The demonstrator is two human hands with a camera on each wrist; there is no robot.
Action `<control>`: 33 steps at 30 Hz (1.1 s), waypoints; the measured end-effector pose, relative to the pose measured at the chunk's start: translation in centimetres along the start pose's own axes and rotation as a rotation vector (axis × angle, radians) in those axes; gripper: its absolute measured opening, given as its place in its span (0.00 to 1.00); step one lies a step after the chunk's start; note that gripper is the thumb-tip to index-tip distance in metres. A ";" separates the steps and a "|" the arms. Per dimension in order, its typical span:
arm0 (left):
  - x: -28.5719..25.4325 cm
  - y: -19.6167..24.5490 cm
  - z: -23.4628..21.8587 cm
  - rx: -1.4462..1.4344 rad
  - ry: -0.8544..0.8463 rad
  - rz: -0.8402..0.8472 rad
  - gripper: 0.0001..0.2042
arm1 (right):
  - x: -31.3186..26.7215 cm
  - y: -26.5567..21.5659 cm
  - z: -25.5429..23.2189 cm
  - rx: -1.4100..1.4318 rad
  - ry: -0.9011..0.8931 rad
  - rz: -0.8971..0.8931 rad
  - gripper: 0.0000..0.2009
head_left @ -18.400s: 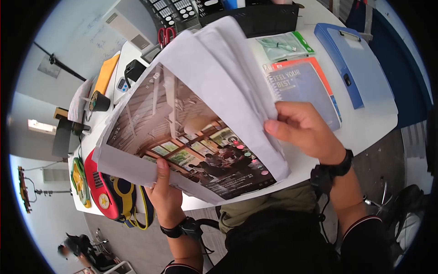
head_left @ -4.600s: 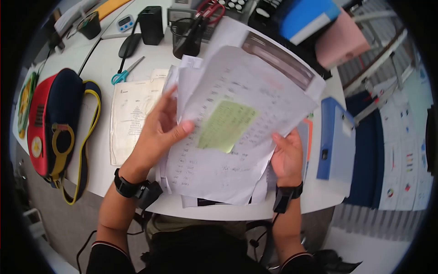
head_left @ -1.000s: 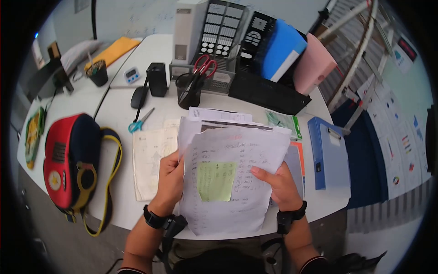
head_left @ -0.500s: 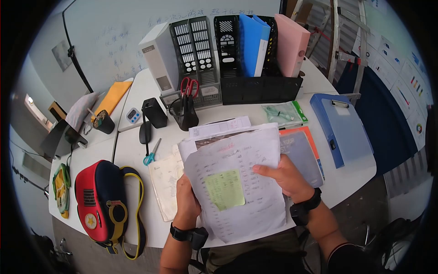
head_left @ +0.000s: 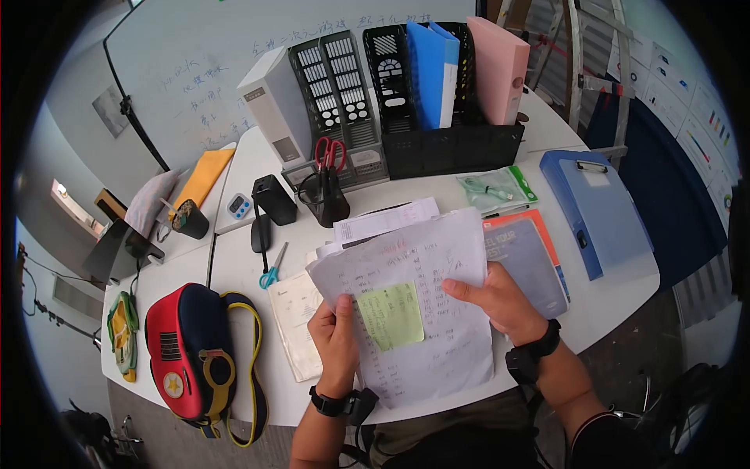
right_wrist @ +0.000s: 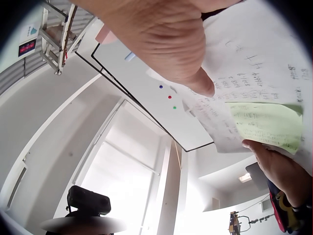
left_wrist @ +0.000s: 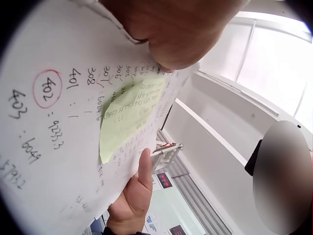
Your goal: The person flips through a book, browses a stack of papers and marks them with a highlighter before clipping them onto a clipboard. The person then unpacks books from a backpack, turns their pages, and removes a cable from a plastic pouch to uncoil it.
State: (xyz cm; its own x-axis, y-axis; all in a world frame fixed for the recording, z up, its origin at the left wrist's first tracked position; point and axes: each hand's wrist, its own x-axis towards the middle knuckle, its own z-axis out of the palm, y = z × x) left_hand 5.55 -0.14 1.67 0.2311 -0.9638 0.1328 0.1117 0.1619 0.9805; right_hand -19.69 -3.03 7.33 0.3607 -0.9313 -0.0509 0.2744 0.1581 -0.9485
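Over the near side of the white table [head_left: 238, 270], gripping a stack of papers [head_left: 437, 375] by its two long sides with the left hand [head_left: 336, 344] and the right hand [head_left: 504, 301]; pointing the long way of the stack from the lap [head_left: 457, 430] toward the black file rack [head_left: 453, 152], with the top leaning a bit to the left; turning the side with writing up to the head, with red words near the far end and a green sticky note [head_left: 391, 315] near the middle.

In the left wrist view, showing big numbers, with a red ring [left_wrist: 47, 89] around 402, too small to read in the head view; in the right wrist view, showing blue, red and green dots on a white board [right_wrist: 146, 83]; only in the head view, showing the teal scissors [head_left: 269, 277] and all of the red and blue bag [head_left: 183, 352] to the left.

Pressing the left thumb [head_left: 344, 309] and the right thumb [head_left: 465, 291] on the top sheet, with the other fingers mostly hidden under the stack, so hard to tell how curled; bringing the left arm almost straight up from the lap side; slanting the right arm in from the right; wearing a black band [head_left: 543, 340] on each wrist.
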 end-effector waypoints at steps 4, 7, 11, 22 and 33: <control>0.2 0.2 0.4 -0.014 -0.008 0.003 0.16 | -0.2 1.2 -0.3 -0.048 0.003 0.022 0.22; 0.0 2.4 3.0 -0.100 0.106 0.161 0.17 | 0.0 1.3 -0.6 -0.007 0.036 0.028 0.22; -0.2 1.9 1.1 -0.167 -0.140 -0.129 0.17 | 0.6 0.4 -1.0 0.101 0.083 0.072 0.23; -0.1 0.4 0.9 -0.233 -0.205 -0.381 0.20 | 3.3 2.4 -2.8 -0.038 0.033 0.110 0.22; 1.2 0.1 0.2 0.098 -0.165 -0.078 0.19 | 3.2 3.1 -4.4 -0.062 0.211 0.057 0.18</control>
State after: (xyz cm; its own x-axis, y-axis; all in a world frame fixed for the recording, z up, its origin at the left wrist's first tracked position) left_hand 5.67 -1.27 1.95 0.0635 -0.9955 0.0705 0.0269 0.0723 0.9970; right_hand -21.63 -6.95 2.83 0.1781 -0.9705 -0.1626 0.2014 0.1977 -0.9593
